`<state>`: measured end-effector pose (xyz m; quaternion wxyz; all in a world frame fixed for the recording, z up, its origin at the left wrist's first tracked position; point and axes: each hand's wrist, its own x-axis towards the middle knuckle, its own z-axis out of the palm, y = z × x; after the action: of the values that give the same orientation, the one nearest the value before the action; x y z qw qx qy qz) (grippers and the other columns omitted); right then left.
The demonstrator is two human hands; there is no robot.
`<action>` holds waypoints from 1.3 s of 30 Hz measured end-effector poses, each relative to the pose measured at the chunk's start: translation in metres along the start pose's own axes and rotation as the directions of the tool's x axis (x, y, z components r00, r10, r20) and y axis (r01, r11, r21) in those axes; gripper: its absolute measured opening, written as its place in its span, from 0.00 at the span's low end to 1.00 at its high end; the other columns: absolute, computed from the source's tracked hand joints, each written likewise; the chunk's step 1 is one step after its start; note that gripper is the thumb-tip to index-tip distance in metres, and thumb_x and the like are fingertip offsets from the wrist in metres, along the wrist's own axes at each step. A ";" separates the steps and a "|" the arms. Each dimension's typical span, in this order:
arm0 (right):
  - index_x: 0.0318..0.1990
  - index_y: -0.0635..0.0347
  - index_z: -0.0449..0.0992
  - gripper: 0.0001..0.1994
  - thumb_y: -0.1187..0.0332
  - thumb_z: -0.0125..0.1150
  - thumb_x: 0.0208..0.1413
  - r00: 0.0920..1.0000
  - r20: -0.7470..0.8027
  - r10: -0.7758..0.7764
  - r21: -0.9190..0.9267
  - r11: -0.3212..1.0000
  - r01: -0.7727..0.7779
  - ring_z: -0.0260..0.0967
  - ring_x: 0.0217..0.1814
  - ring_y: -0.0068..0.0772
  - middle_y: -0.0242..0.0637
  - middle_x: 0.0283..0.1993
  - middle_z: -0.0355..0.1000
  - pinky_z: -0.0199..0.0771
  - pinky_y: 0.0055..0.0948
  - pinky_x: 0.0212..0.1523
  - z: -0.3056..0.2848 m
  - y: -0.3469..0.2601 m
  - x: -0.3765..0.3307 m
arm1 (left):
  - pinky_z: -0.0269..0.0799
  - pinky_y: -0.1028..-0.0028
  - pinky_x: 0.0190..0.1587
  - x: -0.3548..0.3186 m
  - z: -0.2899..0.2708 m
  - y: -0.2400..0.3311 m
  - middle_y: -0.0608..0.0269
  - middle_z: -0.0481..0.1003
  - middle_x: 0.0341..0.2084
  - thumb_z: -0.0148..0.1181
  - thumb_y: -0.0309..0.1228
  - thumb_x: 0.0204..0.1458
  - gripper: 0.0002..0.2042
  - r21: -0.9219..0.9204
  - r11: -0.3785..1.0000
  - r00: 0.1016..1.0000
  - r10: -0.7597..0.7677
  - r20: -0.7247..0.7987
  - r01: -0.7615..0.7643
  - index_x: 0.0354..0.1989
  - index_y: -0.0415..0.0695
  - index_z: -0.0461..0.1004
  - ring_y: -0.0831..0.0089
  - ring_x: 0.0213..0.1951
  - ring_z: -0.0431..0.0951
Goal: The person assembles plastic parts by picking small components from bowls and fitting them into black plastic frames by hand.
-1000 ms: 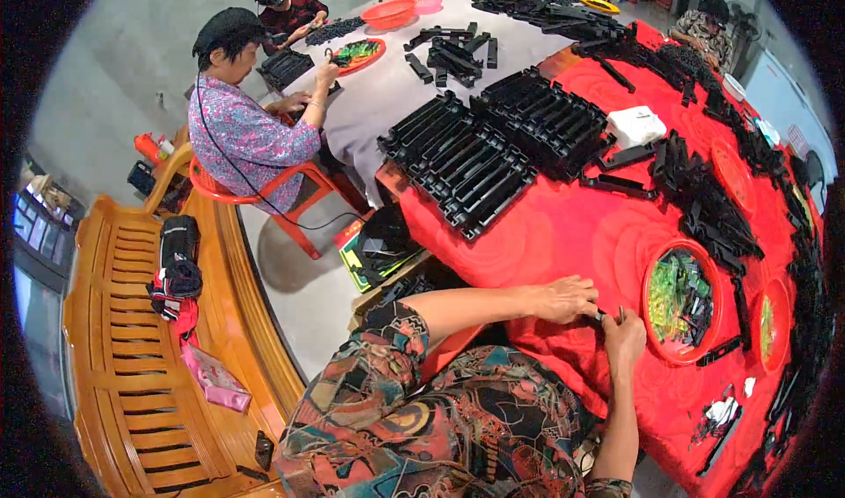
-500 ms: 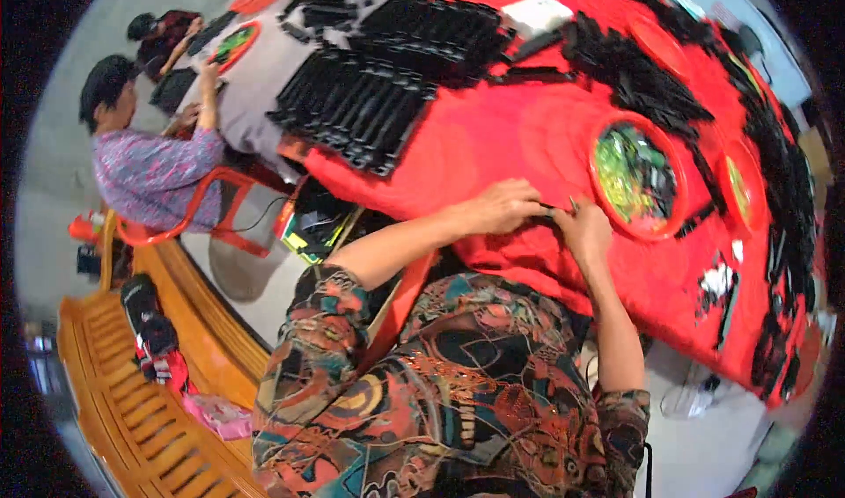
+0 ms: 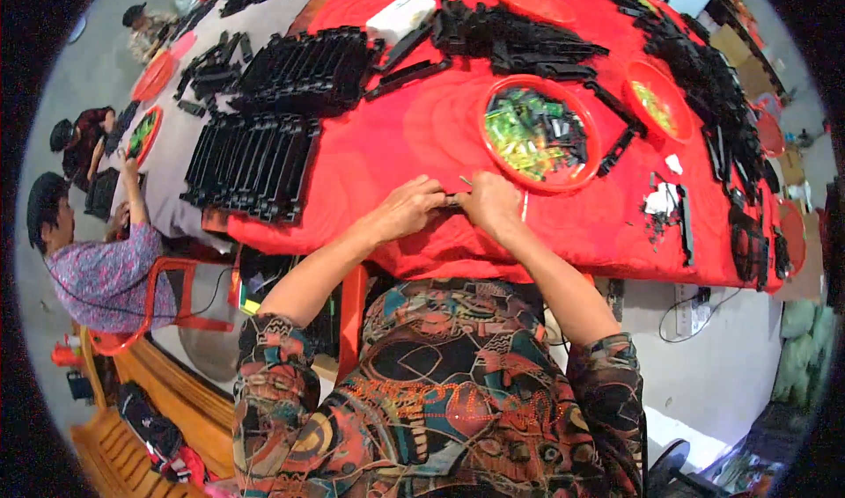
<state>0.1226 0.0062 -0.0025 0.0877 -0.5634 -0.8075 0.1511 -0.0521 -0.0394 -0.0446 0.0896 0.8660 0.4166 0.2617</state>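
Near the front edge of the red-covered table (image 3: 370, 168), my left hand (image 3: 412, 208) is closed round one end of a dark plastic strip (image 3: 452, 201). My right hand (image 3: 495, 204) grips the other end, close against the left. A thin rod-like tip (image 3: 465, 180) sticks up by the right fingers; what it belongs to is hidden. Just beyond my right hand stands a red basin (image 3: 590, 137) with small green, yellow, orange and black pieces. To the left lies a row of long black plastic parts (image 3: 251, 165).
Another stack of black parts (image 3: 304, 71) and a white box (image 3: 400, 18) lie farther back. A second red basin (image 3: 682, 120) and white scraps (image 3: 660, 199) are at the right. A person in a patterned top (image 3: 110, 265) sits at far left by a red chair (image 3: 163, 296).
My view has turned to the right, so the table and basins appear farther left. Both hands stay together on the dark strip.
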 end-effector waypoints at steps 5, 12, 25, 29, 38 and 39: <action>0.27 0.64 0.77 0.13 0.62 0.62 0.37 0.999 0.033 0.025 0.058 0.998 -0.027 0.73 0.35 0.51 0.53 0.31 0.73 0.74 0.43 0.36 -0.006 0.000 0.000 | 0.68 0.65 0.35 -0.001 -0.003 0.006 0.58 0.69 0.27 0.58 0.22 0.38 0.10 -0.007 1.000 1.000 0.011 -0.014 -0.011 0.32 0.40 0.73 0.59 0.32 0.69; 0.26 0.67 0.77 0.19 0.56 0.67 0.35 1.000 -0.010 0.005 0.050 0.999 -0.004 0.73 0.34 0.50 0.53 0.29 0.73 0.73 0.45 0.34 0.006 0.005 0.003 | 0.67 0.65 0.34 -0.002 -0.003 0.009 0.58 0.68 0.26 0.58 0.22 0.36 0.08 -0.081 0.997 0.998 -0.001 -0.061 -0.004 0.28 0.39 0.72 0.59 0.32 0.69; 0.26 0.64 0.77 0.11 0.65 0.62 0.37 0.997 -0.049 0.056 0.009 0.998 -0.056 0.74 0.35 0.49 0.53 0.30 0.74 0.74 0.42 0.35 0.002 -0.004 0.003 | 0.67 0.65 0.36 0.007 -0.004 0.000 0.58 0.69 0.25 0.60 0.21 0.34 0.09 -0.039 0.999 1.000 0.004 0.002 -0.004 0.28 0.40 0.74 0.59 0.33 0.69; 0.27 0.64 0.78 0.13 0.62 0.63 0.37 0.999 -0.038 0.033 0.032 0.999 -0.032 0.74 0.35 0.49 0.53 0.31 0.73 0.74 0.42 0.35 -0.001 -0.004 0.000 | 0.68 0.64 0.35 0.003 -0.005 0.004 0.59 0.70 0.26 0.59 0.22 0.34 0.08 -0.013 0.999 0.999 -0.031 -0.044 0.030 0.27 0.40 0.74 0.60 0.32 0.70; 0.26 0.66 0.76 0.20 0.55 0.67 0.36 0.998 0.055 0.011 0.088 0.996 -0.015 0.71 0.33 0.54 0.54 0.28 0.72 0.70 0.47 0.34 -0.006 0.005 0.001 | 0.70 0.68 0.39 -0.016 -0.001 0.016 0.56 0.72 0.33 0.63 0.24 0.37 0.13 -0.166 0.965 0.935 -0.242 -0.260 0.204 0.33 0.38 0.69 0.60 0.36 0.73; 0.26 0.66 0.76 0.20 0.55 0.67 0.36 0.998 0.069 0.011 0.095 0.995 -0.018 0.71 0.33 0.54 0.54 0.28 0.72 0.70 0.47 0.34 -0.005 0.007 0.002 | 0.70 0.69 0.39 -0.015 -0.004 0.019 0.55 0.71 0.33 0.62 0.24 0.38 0.14 -0.238 0.934 0.911 -0.324 -0.257 0.265 0.34 0.38 0.68 0.61 0.36 0.73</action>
<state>0.1299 0.0111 0.0000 0.0858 -0.5591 -0.7977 0.2092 -0.0494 -0.0635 -0.0398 0.1512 0.7315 0.5233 0.4101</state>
